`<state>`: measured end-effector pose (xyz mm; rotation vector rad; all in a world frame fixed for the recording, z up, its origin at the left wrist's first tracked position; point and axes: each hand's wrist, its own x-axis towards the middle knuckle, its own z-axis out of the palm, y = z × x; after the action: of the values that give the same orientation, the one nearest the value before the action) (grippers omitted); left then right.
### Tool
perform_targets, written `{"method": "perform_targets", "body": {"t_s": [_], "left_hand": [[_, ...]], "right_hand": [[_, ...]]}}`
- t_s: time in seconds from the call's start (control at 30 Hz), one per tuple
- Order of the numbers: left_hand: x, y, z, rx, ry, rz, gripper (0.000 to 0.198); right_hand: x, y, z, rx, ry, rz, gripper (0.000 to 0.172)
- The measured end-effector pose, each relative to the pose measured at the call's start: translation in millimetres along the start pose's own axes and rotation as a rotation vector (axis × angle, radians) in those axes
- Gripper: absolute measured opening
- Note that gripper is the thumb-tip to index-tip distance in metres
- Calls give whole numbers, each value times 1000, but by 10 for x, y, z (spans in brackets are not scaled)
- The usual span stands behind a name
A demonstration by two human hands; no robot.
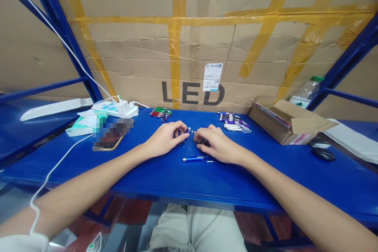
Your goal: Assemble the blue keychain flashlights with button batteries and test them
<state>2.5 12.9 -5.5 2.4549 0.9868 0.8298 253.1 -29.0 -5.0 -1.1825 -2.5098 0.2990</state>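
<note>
My left hand (165, 138) pinches a short blue metal tube (187, 134), apparently a mini flashlight body, between thumb and fingertips. Facing it, my right hand (217, 143) has its fingers curled; a dark bit shows beneath them, but what they hold is mostly hidden. Between the two hands are tiny silver pieces (193, 131), too small to name. Closer to the table's front edge lies a blue mini flashlight (193, 159) with a blue carabiner clip (208, 159).
Behind my hands are green and red flashlights (161, 113) and purple, black and silver ones (233, 122). Left are a phone (110, 138), tissue pack (85, 123) and power strip (115, 107). Right are an open carton (288, 122), bottle (308, 92) and black mouse (323, 154).
</note>
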Motion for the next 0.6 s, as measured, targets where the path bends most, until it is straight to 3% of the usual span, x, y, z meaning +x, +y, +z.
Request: {"method": "perform_targets", "body": {"t_s": [0.17, 0.6], "left_hand": [[-2, 27, -8, 1, 4, -17, 25], [-5, 41, 8, -21, -5, -24, 25]], "right_hand": [[-23, -29, -62, 35, 16, 29, 29], [18, -50, -5, 99, -63, 75, 17]]}}
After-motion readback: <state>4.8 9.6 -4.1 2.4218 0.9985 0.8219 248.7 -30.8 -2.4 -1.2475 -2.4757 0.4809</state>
